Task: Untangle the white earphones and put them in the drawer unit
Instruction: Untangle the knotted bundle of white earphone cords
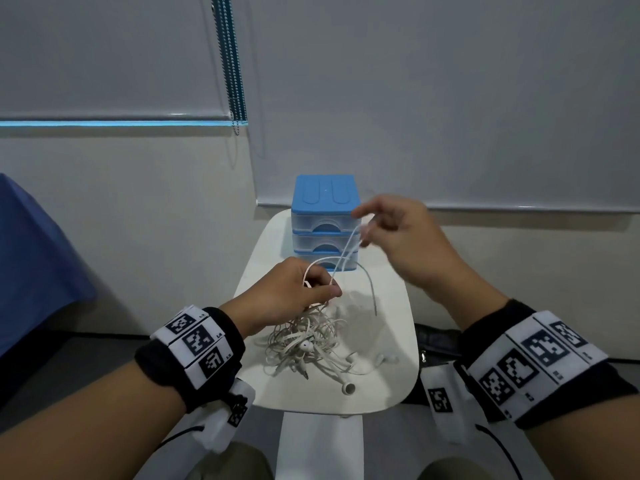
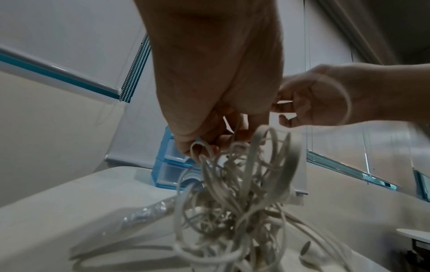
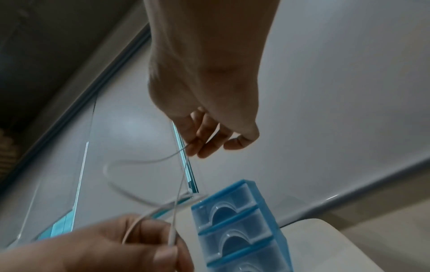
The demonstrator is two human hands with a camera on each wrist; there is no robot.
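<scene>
While the left hand [image 1: 291, 292] pinches tangled white earphone cords [image 1: 304, 341] over a small white table [image 1: 391, 323], the right hand [image 1: 405, 237] holds one strand [image 1: 349, 247] raised before the blue plastic three-drawer unit [image 1: 323, 195]. From the left wrist, curled fingers [image 2: 186, 132] grip the hanging knot. From the right wrist, curled fingers [image 3: 202, 136] hold the strand.

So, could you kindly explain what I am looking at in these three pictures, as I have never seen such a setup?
There is no machine: a person works with bare hands, wearing cameras. The wide picture comes from the head; the other two look along each wrist. On the white table stand a blue drawer unit, all three drawers closed, and a tangle of white earphones. The left hand grips the top of the tangle, while the right hand pinches one strand, held up above it.
</scene>
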